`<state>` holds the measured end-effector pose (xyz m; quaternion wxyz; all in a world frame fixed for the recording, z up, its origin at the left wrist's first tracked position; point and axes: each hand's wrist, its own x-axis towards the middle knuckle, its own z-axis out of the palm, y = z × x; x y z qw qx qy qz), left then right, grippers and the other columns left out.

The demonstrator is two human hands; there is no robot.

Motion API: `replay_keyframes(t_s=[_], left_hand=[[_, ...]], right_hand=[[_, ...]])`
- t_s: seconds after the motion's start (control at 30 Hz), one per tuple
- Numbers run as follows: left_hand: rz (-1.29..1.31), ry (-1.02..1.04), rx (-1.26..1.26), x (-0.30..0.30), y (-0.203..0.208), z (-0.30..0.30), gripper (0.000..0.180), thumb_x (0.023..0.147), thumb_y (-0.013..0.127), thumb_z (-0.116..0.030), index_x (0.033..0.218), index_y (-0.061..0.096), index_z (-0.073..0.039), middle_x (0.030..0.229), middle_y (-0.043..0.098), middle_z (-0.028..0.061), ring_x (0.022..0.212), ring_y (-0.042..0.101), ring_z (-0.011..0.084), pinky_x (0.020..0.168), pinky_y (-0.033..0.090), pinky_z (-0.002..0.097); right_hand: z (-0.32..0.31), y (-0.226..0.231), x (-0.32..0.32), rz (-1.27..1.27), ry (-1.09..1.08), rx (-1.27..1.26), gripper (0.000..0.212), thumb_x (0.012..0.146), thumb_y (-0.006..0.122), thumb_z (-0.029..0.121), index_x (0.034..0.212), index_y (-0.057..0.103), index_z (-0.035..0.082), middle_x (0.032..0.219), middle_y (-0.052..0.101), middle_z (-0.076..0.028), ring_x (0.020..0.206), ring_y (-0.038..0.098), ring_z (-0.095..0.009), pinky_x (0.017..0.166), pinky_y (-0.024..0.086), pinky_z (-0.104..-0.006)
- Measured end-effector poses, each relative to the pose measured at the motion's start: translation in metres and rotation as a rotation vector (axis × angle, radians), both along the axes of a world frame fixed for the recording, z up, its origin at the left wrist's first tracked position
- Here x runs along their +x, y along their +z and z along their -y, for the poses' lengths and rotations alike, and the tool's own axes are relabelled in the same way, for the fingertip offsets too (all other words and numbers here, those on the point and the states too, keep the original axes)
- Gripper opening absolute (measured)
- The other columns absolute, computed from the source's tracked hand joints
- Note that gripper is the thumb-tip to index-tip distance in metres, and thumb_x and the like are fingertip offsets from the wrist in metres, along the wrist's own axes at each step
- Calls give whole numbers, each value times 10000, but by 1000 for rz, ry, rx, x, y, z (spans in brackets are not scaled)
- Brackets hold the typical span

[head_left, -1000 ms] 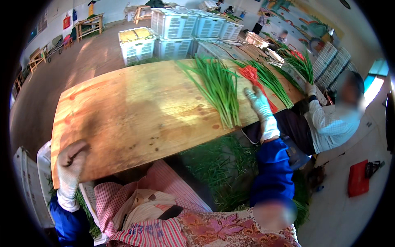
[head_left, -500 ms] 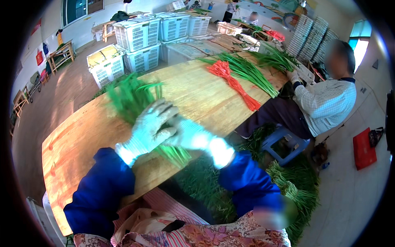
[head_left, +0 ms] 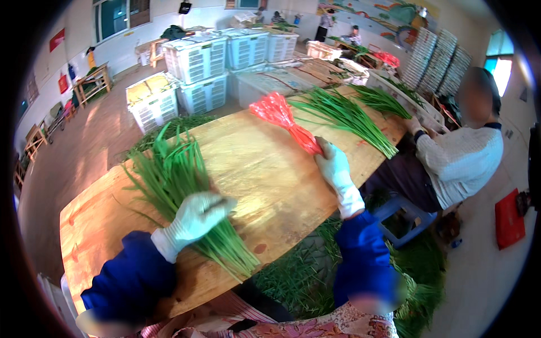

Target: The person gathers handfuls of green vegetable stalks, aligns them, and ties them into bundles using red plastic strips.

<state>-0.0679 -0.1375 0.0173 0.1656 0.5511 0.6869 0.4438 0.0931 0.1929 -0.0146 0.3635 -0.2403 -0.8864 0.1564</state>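
Observation:
My left hand, in a white glove, is closed over the stems of a bunch of garlic chives. The bunch lies on the wooden tabletop, its leaves fanned toward the far left and its cut stems toward the near edge. Farther right, my right hand, gloved too, grips the near end of a bundle of red plastic ties. The bundle's looped far end points to the back left.
Another chive bunch lies right of the ties, and a further bunch beside a co-worker seated at right. White crates are stacked beyond the table. Below it are loose greens and a blue stool.
My hands, together over the chives before, are now apart. My right hand has moved right and taken hold of the red ties, which have shifted left. The chives now lie flatter.

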Motion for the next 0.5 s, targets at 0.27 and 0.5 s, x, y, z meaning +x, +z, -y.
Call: replay_keyframes(t_s=[0.27, 0.5], left_hand=[[845, 123, 304, -21, 30, -12, 385, 928, 509, -302, 1160, 517, 5, 905, 638, 148, 703, 648, 229, 647, 547, 343], [790, 203, 244, -12, 34, -10, 234, 890, 582, -203, 1016, 598, -6, 767, 649, 131, 598, 642, 211, 536, 550, 327]], right_hand=[[70, 19, 18, -177, 265, 42, 444, 724, 614, 0, 1163, 583, 60, 861, 598, -138, 804, 587, -295, 724, 467, -342], [86, 20, 25, -216, 331, 77, 446, 710, 624, -43, 1146, 592, 49, 856, 594, -140, 786, 583, -290, 707, 473, -344]])
